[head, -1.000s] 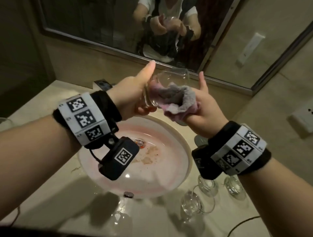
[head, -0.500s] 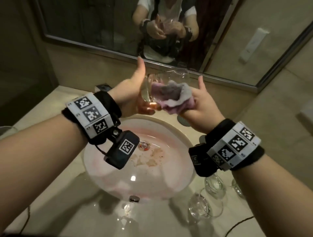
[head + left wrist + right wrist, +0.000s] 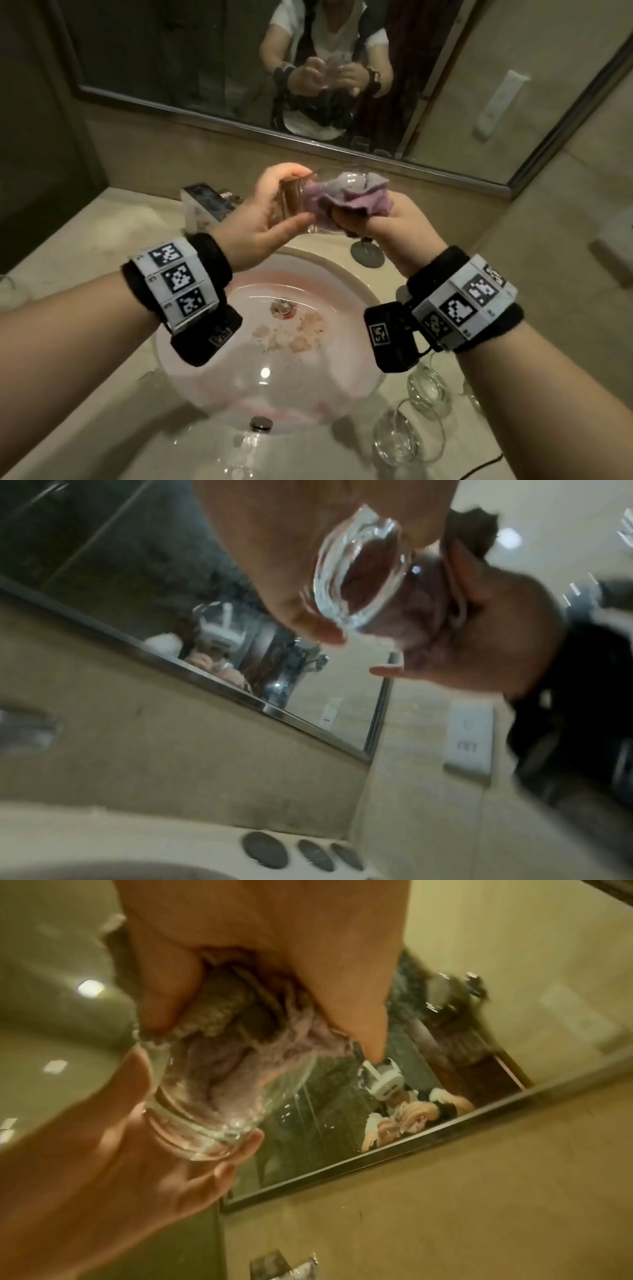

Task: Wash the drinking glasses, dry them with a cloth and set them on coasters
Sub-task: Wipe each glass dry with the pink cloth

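A clear drinking glass point(image 3: 291, 200) lies sideways in the air above the sink, mouth to the right. My left hand point(image 3: 272, 210) grips its thick base, fingers over the top and thumb underneath. A pink-grey cloth point(image 3: 349, 200) is stuffed into the glass's mouth and bunches out of it. My right hand point(image 3: 375, 222) clutches the cloth at the rim. The right wrist view shows the cloth point(image 3: 240, 1069) filling the glass point(image 3: 205, 1118), the left hand point(image 3: 103, 1150) cupping its base. The left wrist view shows the glass's bottom point(image 3: 359, 577).
The round basin point(image 3: 346, 284) below holds pink residue and scraps near the drain. Several clear glasses point(image 3: 428, 387) stand on the counter at the front right. Dark round coasters point(image 3: 265, 849) lie by the wall. A small box point(image 3: 205, 202) sits at the back left, under the mirror point(image 3: 205, 68).
My left hand has rolled round the glass's base, so the thumb no longer points up. The glass has turned with it. My right hand's fingers have curled further round the cloth.
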Tool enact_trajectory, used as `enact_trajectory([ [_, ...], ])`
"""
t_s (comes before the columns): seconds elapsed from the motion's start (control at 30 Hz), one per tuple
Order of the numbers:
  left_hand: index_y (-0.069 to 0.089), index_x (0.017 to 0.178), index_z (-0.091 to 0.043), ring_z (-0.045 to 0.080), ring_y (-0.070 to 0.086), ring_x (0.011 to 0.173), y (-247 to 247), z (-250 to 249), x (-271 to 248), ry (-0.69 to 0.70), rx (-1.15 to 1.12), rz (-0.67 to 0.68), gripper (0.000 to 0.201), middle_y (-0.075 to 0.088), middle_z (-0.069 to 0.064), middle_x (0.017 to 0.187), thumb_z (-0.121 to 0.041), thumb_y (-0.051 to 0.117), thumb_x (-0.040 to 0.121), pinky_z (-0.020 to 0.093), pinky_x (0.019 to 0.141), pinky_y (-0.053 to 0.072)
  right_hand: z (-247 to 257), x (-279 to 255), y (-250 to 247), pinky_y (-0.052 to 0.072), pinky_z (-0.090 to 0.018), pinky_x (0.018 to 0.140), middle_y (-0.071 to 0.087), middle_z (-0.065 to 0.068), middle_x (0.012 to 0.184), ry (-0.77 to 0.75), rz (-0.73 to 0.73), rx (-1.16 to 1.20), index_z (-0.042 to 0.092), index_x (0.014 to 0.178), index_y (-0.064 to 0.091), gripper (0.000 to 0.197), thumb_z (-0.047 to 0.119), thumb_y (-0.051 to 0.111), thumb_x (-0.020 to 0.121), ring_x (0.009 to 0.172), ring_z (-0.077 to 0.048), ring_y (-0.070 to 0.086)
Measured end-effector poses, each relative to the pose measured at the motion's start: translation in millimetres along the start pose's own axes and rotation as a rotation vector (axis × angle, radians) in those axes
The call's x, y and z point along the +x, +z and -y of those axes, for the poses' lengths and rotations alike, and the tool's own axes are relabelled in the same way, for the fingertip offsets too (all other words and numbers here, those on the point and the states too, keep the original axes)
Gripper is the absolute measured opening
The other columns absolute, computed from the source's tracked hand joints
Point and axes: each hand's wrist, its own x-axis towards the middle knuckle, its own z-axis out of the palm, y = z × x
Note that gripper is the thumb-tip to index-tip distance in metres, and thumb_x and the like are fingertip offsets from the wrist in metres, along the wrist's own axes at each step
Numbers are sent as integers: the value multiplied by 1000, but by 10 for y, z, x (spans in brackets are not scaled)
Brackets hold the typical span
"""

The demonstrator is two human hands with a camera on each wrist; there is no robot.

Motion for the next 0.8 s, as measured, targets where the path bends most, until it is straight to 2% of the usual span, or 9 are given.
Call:
enact_trajectory([
  [0.1, 47, 121, -27, 18, 68, 79, 4, -129, 24, -604, -631, 1, 80, 61, 7, 114, -82, 38, 64, 31, 57, 55, -104, -17, 15, -8, -54, 115, 58, 25, 91, -290, 59, -528, 46, 89, 55, 25, 26, 65, 79, 96, 2, 54],
  [0.2, 55, 106, -6, 11, 51, 50, 36, -168, 67, -755, -707, 38, 76, 62, 9, 75, -73, 30, 82, 17, 35, 37, -127, -42, 69, -11, -53, 112, 56, 22, 85, -453, 38, -702, 42, 91, 55, 16, 32, 59, 78, 95, -5, 56],
  [0.27, 48, 100, -13, 12, 49, 52, 86, -225, 86, -618, -591, -125, 47, 56, 6, 75, -58, 35, 93, 18, 36, 36, -97, -26, 104, 10, -46, 117, 61, 25, 79, -297, 56, -434, 48, 82, 61, 26, 23, 64, 74, 95, -4, 57],
  [0.33, 41, 105, -24, 13, 53, 66, 101, -228, 107, -318, -172, -207, 32, 53, 4, 88, -53, 39, 92, 18, 49, 45, -46, -17, 154, 42, -36, 102, 70, 14, 86, -36, 18, 149, 32, 94, 68, 28, 19, 63, 71, 93, -9, 63],
  [0.43, 33, 120, -21, 8, 47, 96, 55, -124, 112, 160, 289, -146, 54, 42, 9, 115, -64, 37, 87, 7, 82, 41, -43, 3, 156, 40, -42, 100, 65, -8, 103, 135, -92, 541, 13, 107, 61, 35, 20, 62, 73, 102, -26, 58],
  [0.5, 32, 123, -19, 4, 42, 99, 8, -70, 105, 246, 366, -84, 56, 36, 9, 118, -62, 39, 87, 6, 88, 37, -14, -16, 138, 37, -43, 92, 63, -11, 106, 171, -115, 480, 14, 105, 62, 34, 22, 64, 71, 101, -28, 54],
  [0.63, 34, 123, -32, 9, 59, 103, -32, -218, 24, -248, -246, 7, 63, 48, 5, 126, -70, 49, 76, 25, 78, 54, -7, -67, 119, 45, -32, 93, 65, -10, 109, 63, -72, 99, 12, 113, 59, 33, 3, 62, 82, 96, -14, 58],
  [0.73, 51, 120, -19, 19, 68, 79, -23, -367, 53, -784, -625, 52, 76, 65, 12, 108, -76, 28, 76, 29, 57, 56, -96, -123, 137, -2, -36, 118, 58, 11, 117, -106, 70, -393, 38, 102, 55, 28, 17, 56, 85, 111, 7, 44],
  [0.8, 58, 103, -13, 10, 54, 49, 72, -401, 71, -860, -585, 15, 67, 63, 6, 74, -71, 29, 84, 17, 38, 41, -150, -127, 132, -4, -36, 117, 55, 17, 109, -107, 37, -391, 36, 104, 56, 29, 15, 56, 84, 105, 13, 44],
])
